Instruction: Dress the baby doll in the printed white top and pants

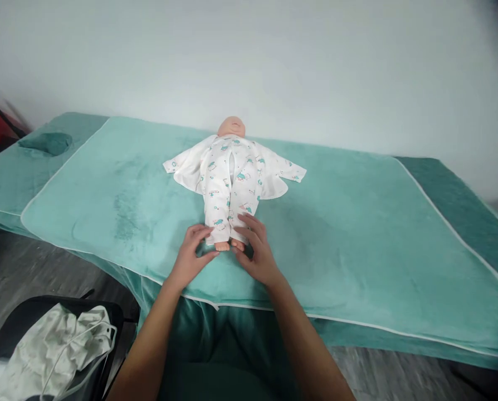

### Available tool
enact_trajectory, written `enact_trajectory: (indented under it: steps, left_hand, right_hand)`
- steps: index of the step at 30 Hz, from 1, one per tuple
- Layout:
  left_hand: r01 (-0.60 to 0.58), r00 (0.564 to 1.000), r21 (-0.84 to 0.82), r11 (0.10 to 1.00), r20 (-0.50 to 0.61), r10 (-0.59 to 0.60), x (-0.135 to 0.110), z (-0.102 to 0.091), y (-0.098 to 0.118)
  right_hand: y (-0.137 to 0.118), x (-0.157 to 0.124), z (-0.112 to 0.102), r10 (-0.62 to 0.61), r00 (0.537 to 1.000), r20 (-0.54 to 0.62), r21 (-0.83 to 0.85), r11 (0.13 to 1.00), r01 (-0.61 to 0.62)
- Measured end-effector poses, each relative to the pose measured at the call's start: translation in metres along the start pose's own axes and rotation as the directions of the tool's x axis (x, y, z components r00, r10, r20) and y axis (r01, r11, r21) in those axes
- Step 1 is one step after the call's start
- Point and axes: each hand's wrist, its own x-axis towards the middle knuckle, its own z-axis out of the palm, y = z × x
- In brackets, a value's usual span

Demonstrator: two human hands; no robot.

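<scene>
A baby doll (232, 127) lies on its back on the bed, its head toward the wall. It wears a white printed jacket (274, 184), spread out with both sleeves stretched sideways, and matching trousers (218, 195). A narrow gap shows at the middle of the trousers' upper part. At the left cuff, my left hand (189, 256) has curved fingers, with the thumb apart near the doll's foot (221, 246). My right hand (257, 253) rests its spread fingers on the other lower trouser leg, thumb by that foot. Neither hand shows a closed grip.
The doll lies on a padded bed with a green cover (357, 239), which has white piping and a face hole (46, 143) at the left end. A plain wall (249, 61) runs behind. At lower left, a black chair (27, 306) holds a pale drawstring bag (60, 351).
</scene>
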Motion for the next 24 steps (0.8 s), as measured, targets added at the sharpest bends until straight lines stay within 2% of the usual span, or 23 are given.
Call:
enact_trajectory:
  steps: [4,7,10,17,24]
  left_hand:
    - [-0.082,0.996,0.358,0.930,-0.010,0.092,0.002,0.019,0.003]
    - [-0.104,0.991,0.455,0.885,-0.028,0.130,0.001,0.026,0.002]
    - [-0.106,0.988,0.439,0.892,-0.053,0.144,0.000,0.025,0.002]
    - [-0.073,0.991,0.256,0.964,-0.087,0.098,0.001,0.021,0.003]
    - [-0.021,0.991,0.144,0.989,-0.130,0.040,-0.003,0.020,0.004]
  right_hand:
    - [0.002,0.001,0.009,-0.023,0.999,0.025,-0.118,0.993,0.025]
    - [0.003,0.001,0.015,-0.010,1.000,-0.018,-0.209,0.978,0.006]
    - [0.003,0.002,0.019,-0.007,0.999,-0.054,-0.255,0.967,-0.007]
    - [-0.008,0.004,0.027,0.016,0.996,-0.093,-0.274,0.961,-0.041]
    - [-0.016,0.005,0.024,0.030,0.996,-0.083,-0.069,0.997,-0.035]
